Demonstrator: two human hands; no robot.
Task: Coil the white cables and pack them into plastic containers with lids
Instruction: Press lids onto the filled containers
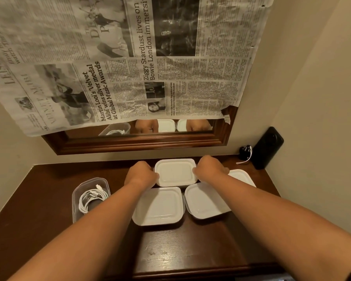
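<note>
At the back of the dark wooden table stands a plastic container with a white lid (175,172). My left hand (141,173) grips its left edge and my right hand (210,169) grips its right edge, fingers curled over the lid rim. Two more lidded containers sit in front of it, one at the middle (159,206) and one to the right (205,200). A further white lid or lidded container (242,176) shows behind my right forearm. At the left an open clear container (77,196) holds a coiled white cable (91,197).
The table (190,246) fits into a wall alcove. A wood-framed mirror (142,141) hangs behind it, mostly covered by newspaper (130,57). A black device (267,148) leans in the back right corner beside a small black object with a white cord (245,154).
</note>
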